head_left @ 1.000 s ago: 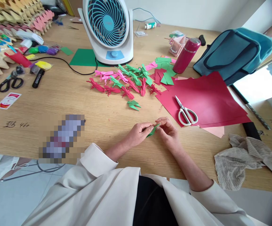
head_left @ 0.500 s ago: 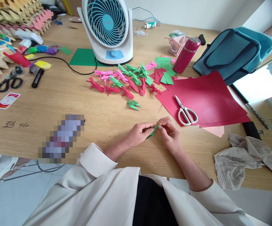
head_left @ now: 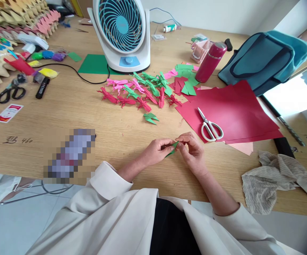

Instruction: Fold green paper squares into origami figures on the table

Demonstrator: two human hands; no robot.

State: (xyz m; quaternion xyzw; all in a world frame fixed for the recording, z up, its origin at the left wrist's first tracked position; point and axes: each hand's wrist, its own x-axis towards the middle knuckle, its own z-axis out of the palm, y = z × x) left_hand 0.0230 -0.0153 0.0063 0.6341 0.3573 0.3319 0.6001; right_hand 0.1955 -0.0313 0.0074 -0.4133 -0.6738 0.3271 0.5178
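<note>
A small folded piece of green paper (head_left: 173, 150) is pinched between both hands, above the near part of the wooden table. My left hand (head_left: 159, 150) grips its left side between thumb and fingers. At its upper right tip, the thumb and fingertips of my right hand (head_left: 192, 151) are closed on it; the fingers partly cover the paper. Beyond the hands lies a single green folded-paper piece (head_left: 150, 118). Farther back is a spread of folded red, pink and green paper figures (head_left: 143, 104). White-handled scissors (head_left: 208, 126) lie to the right on red sheets (head_left: 233, 117).
A fan (head_left: 128, 39) stands at the back, near a red flask (head_left: 211, 62) and a teal bag (head_left: 262, 60). Cut green slips (head_left: 188, 87) lie by the red sheets. Black-handled scissors (head_left: 11, 95) and a marker (head_left: 42, 88) are at left, a crumpled cloth (head_left: 272, 180) at right.
The fingers of both hands have shifted very slightly on the green paper, and its tip has moved a little left. Everything else has stayed in place.
</note>
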